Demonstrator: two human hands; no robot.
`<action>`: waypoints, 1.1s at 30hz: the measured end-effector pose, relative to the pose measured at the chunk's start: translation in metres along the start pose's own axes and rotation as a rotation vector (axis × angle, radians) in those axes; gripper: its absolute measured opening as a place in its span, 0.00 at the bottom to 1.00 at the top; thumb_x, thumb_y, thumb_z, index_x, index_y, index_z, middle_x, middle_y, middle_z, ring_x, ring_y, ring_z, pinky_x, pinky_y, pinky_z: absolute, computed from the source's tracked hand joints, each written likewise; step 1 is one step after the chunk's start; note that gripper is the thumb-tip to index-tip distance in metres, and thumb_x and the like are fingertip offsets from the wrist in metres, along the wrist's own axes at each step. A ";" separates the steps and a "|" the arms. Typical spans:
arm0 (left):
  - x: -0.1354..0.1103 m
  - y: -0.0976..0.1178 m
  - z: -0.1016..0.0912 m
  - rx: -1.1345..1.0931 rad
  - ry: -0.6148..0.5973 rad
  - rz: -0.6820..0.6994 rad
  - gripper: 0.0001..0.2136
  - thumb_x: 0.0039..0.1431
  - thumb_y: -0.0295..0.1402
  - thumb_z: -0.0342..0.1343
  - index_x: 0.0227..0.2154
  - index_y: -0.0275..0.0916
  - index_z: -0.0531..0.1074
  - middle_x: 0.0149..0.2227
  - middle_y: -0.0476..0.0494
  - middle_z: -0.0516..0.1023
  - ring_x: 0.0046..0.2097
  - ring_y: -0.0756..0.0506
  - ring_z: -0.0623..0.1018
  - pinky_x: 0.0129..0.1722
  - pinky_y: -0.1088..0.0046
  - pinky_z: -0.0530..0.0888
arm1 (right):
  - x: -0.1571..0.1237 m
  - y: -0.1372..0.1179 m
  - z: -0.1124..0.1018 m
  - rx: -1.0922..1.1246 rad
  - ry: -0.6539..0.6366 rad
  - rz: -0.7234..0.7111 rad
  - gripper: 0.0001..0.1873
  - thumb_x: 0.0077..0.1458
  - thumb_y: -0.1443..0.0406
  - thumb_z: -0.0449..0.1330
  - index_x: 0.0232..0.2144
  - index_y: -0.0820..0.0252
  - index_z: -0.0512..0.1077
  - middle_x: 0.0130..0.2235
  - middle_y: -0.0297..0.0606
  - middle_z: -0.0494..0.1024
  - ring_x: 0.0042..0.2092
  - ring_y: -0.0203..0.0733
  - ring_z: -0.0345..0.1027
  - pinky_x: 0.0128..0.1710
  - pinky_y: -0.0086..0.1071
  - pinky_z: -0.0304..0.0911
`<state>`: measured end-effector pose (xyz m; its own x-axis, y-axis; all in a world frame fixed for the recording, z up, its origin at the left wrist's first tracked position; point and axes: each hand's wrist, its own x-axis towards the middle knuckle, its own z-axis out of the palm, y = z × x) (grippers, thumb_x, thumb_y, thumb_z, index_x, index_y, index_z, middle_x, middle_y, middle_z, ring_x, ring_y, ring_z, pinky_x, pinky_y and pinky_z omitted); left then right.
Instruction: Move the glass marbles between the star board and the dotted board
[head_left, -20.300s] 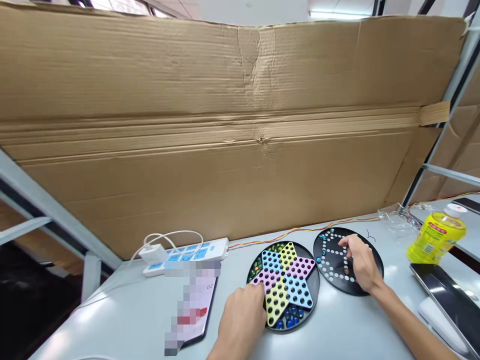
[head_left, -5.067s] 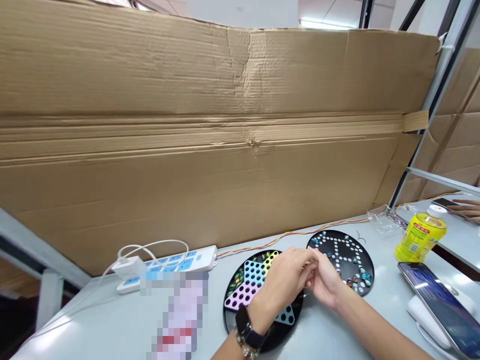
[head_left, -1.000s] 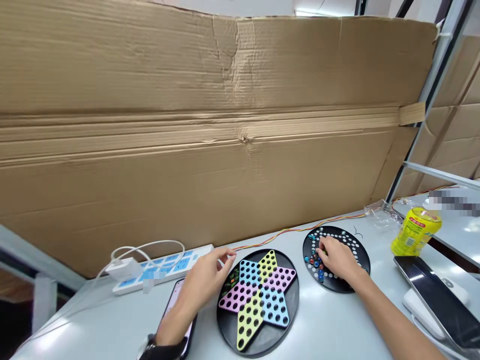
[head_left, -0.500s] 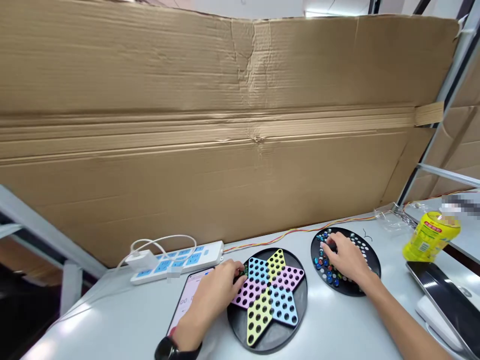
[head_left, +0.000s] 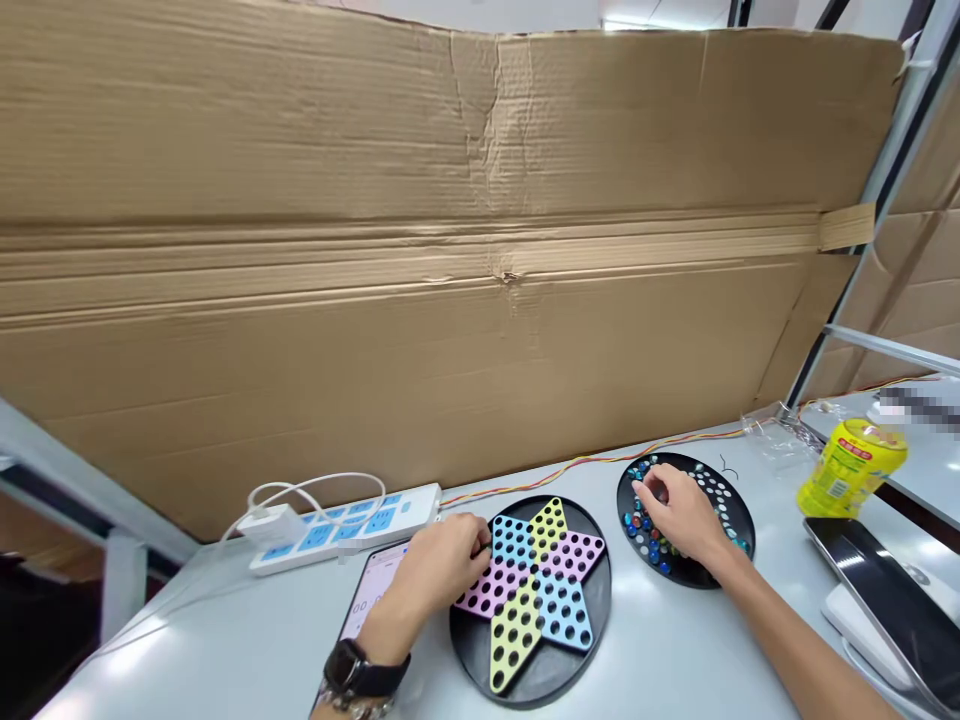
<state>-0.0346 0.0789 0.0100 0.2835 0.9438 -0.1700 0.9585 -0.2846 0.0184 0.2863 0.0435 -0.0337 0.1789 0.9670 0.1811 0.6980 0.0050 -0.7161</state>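
A Chinese checkers board (head_left: 531,690), round and black with a yellow, blue and pink star of holes, lies on the table. At its left edge is my left hand (head_left: 446,560), fingers curled down with their tips hidden; whatever they hold does not show. My right hand (head_left: 684,515) is above a black round tray (head_left: 694,578) of glass marbles (head_left: 654,545), thumb and fingers drawn together. Nothing can be made out between those fingertips. Blue, red and clear marbles sit on the tray's left side, around white spots.
A phone (head_left: 373,585) lies under my left forearm, near a white power strip (head_left: 405,510). To the right stand a yellow bottle (head_left: 851,470), a dark phone (head_left: 885,590) and a white device (head_left: 862,635). Cardboard (head_left: 375,380) walls off the back.
The view has shifted slightly. My left fingers have curled in further, and the green marbles beside them no longer show. My right hand stays over the tray, its fingers a little changed.
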 end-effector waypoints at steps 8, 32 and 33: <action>-0.023 0.014 -0.021 -0.293 0.249 0.207 0.10 0.65 0.38 0.49 0.38 0.44 0.75 0.38 0.48 0.79 0.35 0.45 0.76 0.38 0.71 0.69 | -0.027 -0.048 0.028 1.125 -0.439 0.354 0.25 0.51 0.42 0.60 0.30 0.58 0.68 0.30 0.34 0.73 0.25 0.34 0.66 0.20 0.26 0.52; 0.004 -0.014 -0.012 -0.013 -0.014 -0.005 0.14 0.62 0.28 0.47 0.37 0.40 0.80 0.41 0.39 0.83 0.44 0.37 0.81 0.41 0.65 0.72 | -0.036 -0.052 0.035 1.474 -0.588 0.688 0.18 0.55 0.56 0.61 0.22 0.59 0.60 0.16 0.24 0.61 0.15 0.22 0.36 0.15 0.21 0.27; 0.004 -0.016 -0.012 -0.014 -0.026 -0.008 0.14 0.62 0.28 0.47 0.37 0.41 0.80 0.41 0.40 0.83 0.44 0.38 0.81 0.40 0.66 0.72 | -0.036 -0.052 0.036 1.472 -0.591 0.688 0.18 0.55 0.56 0.61 0.22 0.59 0.60 0.16 0.24 0.61 0.15 0.22 0.36 0.15 0.21 0.27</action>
<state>-0.0479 0.0893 0.0204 0.2753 0.9413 -0.1954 0.9610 -0.2746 0.0310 0.2187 0.0174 -0.0270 -0.3445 0.8450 -0.4090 -0.6200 -0.5319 -0.5767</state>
